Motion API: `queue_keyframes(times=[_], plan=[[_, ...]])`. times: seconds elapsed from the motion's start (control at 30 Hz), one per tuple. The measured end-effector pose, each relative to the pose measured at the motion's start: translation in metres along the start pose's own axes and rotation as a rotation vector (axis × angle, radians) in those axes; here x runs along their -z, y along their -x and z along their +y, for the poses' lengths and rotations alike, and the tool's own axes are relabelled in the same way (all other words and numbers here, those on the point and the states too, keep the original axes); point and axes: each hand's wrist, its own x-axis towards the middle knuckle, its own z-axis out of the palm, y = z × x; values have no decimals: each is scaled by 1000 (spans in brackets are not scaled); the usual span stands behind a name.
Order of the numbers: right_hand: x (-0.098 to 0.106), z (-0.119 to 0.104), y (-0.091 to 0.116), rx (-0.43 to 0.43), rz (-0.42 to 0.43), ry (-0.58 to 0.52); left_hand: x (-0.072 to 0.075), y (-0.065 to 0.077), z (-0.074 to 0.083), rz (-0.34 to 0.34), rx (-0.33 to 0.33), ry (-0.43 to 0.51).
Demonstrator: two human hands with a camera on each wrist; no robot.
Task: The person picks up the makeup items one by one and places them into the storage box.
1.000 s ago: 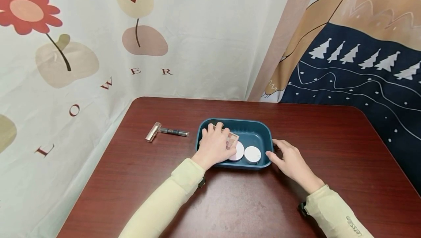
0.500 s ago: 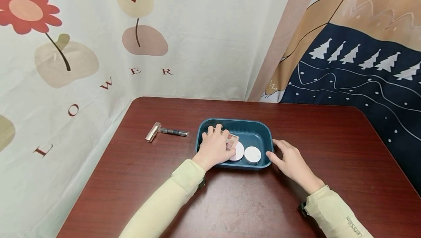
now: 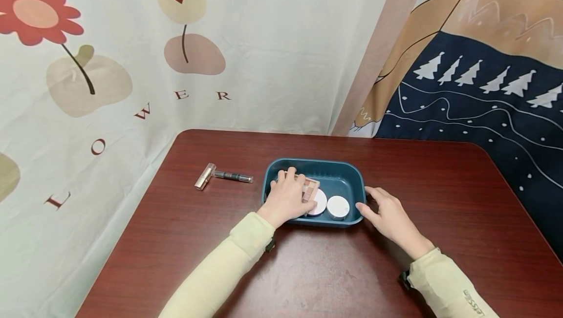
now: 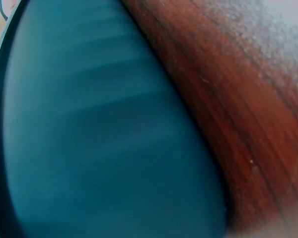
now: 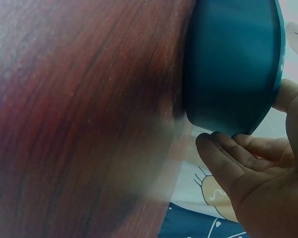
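In the head view my left hand [image 3: 287, 199] reaches into a blue tray [image 3: 336, 163]. Its fingers curl over an eyeshadow palette [image 3: 310, 188] with a pinkish frame, gripping it and covering much of it. A white round compact [image 3: 320, 202] lies partly under the thumb and palette, and a white round jar [image 3: 337, 207] stands to the right of it. My right hand [image 3: 393, 216] touches the tray's right end with relaxed fingers. Seen in the right wrist view, the thumb is at the rim and the fingertips meet the end wall. The left wrist view shows only tray wall and table.
On the reddish-brown table [image 3: 440, 186], left of the tray, lie a shiny gold tube [image 3: 205, 177] and a dark slim stick [image 3: 233, 176] with clear ends, nearly touching. Printed curtains [image 3: 286, 64] hang behind the table.
The left hand's fingers have shifted very slightly toward me, with the palette nearly in place. The right hand and tray hold still.
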Motion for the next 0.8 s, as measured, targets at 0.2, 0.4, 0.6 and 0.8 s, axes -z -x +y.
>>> queue_keyframes(times=[0.2, 0.4, 0.6, 0.8], plan=[[-1, 1, -1, -2, 8, 1, 1, 1, -3, 14, -28, -29], [-2, 2, -1, 7, 19, 3, 5, 3, -6, 65, -99, -47], [-2, 3, -1, 9, 24, 3, 10, 3, -8, 137, -188, -54], [-2, 2, -1, 15, 25, 3, 16, 6, -12, 164, -231, -10]])
